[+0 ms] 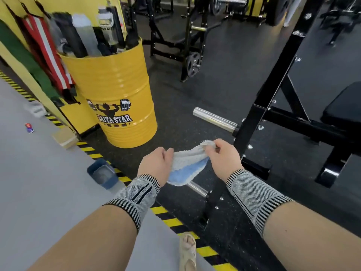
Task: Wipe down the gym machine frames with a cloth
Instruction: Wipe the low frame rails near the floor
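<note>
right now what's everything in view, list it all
cloth: one, white and blue, held between both hands
bench frame: one, black, right, chrome pegs on it
bench pad: one, black, far right
drum: one, yellow, left, stuffed with rolled mats
rack: one, black, behind, weight plate on it
container: one, blue, on floor by striped tape
box: one, tan, on the floor left of drum
wrist sleeves: two, grey
left hand: grips cloth
right hand: pinches cloth
</note>
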`<state>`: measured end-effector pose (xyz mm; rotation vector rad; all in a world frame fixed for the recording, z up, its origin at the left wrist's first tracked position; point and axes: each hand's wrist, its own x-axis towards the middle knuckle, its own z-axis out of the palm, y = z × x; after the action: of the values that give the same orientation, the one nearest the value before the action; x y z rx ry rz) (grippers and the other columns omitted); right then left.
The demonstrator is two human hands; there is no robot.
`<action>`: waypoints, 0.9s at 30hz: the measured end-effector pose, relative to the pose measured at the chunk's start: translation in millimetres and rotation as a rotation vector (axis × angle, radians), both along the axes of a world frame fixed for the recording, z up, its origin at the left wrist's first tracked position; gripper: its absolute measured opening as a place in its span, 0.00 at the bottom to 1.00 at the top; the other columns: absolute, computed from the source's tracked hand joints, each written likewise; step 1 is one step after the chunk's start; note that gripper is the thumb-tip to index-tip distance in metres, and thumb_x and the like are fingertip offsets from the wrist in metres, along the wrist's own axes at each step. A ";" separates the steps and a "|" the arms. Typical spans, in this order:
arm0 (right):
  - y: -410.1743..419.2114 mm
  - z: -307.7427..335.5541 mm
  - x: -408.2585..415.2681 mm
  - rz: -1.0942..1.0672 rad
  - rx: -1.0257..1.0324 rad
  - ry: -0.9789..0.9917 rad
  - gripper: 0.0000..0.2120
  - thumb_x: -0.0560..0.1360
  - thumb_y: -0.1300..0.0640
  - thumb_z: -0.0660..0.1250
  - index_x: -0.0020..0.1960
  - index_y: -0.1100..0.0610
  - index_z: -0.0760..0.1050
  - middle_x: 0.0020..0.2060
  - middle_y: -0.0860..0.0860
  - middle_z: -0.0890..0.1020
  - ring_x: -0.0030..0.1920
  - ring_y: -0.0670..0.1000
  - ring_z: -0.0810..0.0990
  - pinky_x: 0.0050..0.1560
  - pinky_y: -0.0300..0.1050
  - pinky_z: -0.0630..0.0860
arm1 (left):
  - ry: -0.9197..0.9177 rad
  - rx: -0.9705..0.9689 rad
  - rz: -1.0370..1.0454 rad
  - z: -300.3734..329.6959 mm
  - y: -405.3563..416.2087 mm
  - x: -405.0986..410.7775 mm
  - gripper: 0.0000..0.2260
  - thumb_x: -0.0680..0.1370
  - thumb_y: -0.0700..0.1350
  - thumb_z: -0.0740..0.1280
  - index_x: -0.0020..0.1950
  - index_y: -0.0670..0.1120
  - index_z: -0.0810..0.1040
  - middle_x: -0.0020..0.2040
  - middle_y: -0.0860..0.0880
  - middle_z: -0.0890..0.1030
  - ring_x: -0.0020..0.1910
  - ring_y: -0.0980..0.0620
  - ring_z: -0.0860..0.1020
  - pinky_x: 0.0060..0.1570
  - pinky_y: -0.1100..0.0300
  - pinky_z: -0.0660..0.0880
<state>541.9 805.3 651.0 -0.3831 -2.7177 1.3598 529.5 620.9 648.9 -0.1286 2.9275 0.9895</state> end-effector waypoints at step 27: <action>-164.4 -27.4 -375.8 -0.617 -0.623 -0.036 0.14 0.68 0.44 0.64 0.38 0.55 0.72 0.37 0.55 0.74 0.40 0.53 0.74 0.44 0.53 0.73 | -0.373 0.084 -0.569 -23.2 -116.9 -446.9 0.20 0.81 0.51 0.56 0.44 0.39 0.81 0.49 0.40 0.84 0.50 0.42 0.82 0.57 0.48 0.75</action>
<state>166.1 640.9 623.5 -1.1653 -1.8521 1.9195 82.5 504.0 625.7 0.4467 2.3650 0.8712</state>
